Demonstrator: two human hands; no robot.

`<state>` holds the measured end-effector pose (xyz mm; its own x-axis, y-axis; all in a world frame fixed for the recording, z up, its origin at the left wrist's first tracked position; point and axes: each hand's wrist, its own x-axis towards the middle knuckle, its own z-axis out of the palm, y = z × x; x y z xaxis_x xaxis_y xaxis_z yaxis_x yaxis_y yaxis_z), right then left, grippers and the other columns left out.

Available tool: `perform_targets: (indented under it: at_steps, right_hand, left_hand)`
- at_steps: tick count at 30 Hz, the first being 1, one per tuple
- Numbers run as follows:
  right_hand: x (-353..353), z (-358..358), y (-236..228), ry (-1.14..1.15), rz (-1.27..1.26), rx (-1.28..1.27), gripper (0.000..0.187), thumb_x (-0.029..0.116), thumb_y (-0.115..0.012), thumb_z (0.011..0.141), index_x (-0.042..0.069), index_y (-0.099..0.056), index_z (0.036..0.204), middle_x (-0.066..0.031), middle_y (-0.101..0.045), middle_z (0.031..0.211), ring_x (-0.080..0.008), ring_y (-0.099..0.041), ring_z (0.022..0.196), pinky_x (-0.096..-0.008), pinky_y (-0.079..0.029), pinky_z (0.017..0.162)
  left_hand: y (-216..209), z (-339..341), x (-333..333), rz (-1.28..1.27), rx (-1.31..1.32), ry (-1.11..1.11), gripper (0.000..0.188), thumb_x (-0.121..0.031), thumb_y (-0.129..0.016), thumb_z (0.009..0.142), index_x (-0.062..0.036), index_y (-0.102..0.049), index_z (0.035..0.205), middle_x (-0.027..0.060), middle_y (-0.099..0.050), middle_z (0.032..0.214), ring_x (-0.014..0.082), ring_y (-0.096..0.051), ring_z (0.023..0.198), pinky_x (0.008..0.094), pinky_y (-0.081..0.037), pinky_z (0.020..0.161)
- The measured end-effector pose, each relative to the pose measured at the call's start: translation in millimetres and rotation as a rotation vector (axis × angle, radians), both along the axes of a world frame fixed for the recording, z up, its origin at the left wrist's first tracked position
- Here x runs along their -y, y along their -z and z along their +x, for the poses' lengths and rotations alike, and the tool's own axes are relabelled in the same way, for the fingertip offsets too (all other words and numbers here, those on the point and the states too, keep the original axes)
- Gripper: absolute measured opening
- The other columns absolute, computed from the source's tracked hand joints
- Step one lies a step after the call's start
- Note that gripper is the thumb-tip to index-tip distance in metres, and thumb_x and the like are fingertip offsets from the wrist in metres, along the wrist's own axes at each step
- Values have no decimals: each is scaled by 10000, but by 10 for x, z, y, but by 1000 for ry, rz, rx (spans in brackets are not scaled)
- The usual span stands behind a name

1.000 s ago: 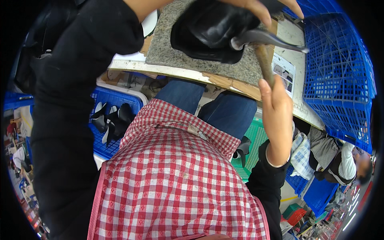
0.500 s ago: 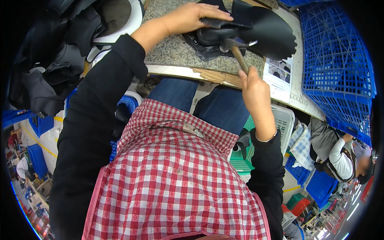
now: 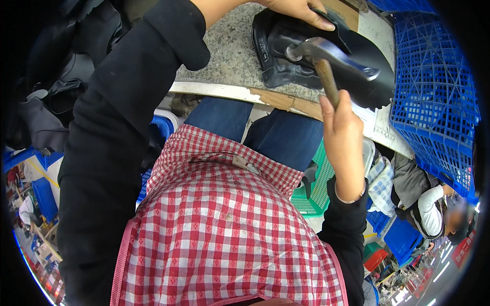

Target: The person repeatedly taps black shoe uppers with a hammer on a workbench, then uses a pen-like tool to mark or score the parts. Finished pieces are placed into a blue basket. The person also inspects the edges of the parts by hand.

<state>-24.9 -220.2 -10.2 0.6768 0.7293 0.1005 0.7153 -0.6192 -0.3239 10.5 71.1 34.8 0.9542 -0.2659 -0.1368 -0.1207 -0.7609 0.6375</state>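
Note:
My right hand (image 3: pixel 343 130) is wrapped round the wooden handle of a hammer (image 3: pixel 334 56). The hammer's metal head is raised over a black leather shoe upper (image 3: pixel 288 43), close to its surface; whether they touch I cannot tell. My left hand (image 3: pixel 301 9) pinches a flap of the black leather at the far side, thumb on top, partly cut off by the upper edge. A wide black leather panel with a scalloped edge (image 3: pixel 375 86) spreads to the right. The pieces lie on a speckled stone slab (image 3: pixel 224 56).
A blue plastic crate (image 3: pixel 431 81) stands right of the bench. Black leather pieces (image 3: pixel 92 35) are heaped at the left. A wooden edge (image 3: pixel 278 98) fronts the slab. Below it is a green basket (image 3: pixel 319 191). Another person (image 3: pixel 431 209) sits at the far right.
The hammer has risen toward me and now looks larger. My left hand has moved right and away, folding the leather flap back and uncovering more of the upper beneath.

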Motion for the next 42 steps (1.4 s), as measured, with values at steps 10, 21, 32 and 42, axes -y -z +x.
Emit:
perform_targets:
  at_steps: [10, 21, 32, 42]
  right_hand:
    - [107, -8, 26, 10, -107, -71, 265, 267, -615, 1027, 16, -530, 1019, -235, -629, 637, -458, -662, 625, -524, -512, 538]
    - [474, -67, 405, 95, 62, -166, 256, 223, -606, 1038, -14, -567, 1126, -263, -625, 711, -484, -636, 682, -507, -479, 594]
    - [556, -343, -61, -313, 193, -501, 330, 305, -640, 1024, -10, -551, 981, -187, -551, 667, -408, -556, 605, -429, -423, 551]
    - [136, -479, 40, -262, 149, -513, 282, 254, -660, 1009, 10, -546, 924, -213, -578, 658, -444, -622, 627, -450, -454, 536]
  left_hand:
    - [15, -83, -9, -62, -19, 38, 514, -517, -631, 991, -59, -737, 1201, 131, -766, 1021, 221, -668, 927, 363, -508, 889]
    - [249, -587, 49, 60, 318, -113, 509, 19, -632, 835, -172, -707, 1300, 117, -680, 1322, 376, -651, 1189, 441, -535, 1014]
    - [-1335, -4072, -594, 679, -350, -495, 857, -177, -866, 732, -100, -505, 1505, 183, -528, 1515, 378, -413, 1471, 506, -368, 1190]
    - [-1295, -1716, -3321, 1391, 858, -1106, 653, -96, -596, 850, -123, -473, 1491, 233, -360, 1573, 465, -296, 1472, 697, -344, 1111]
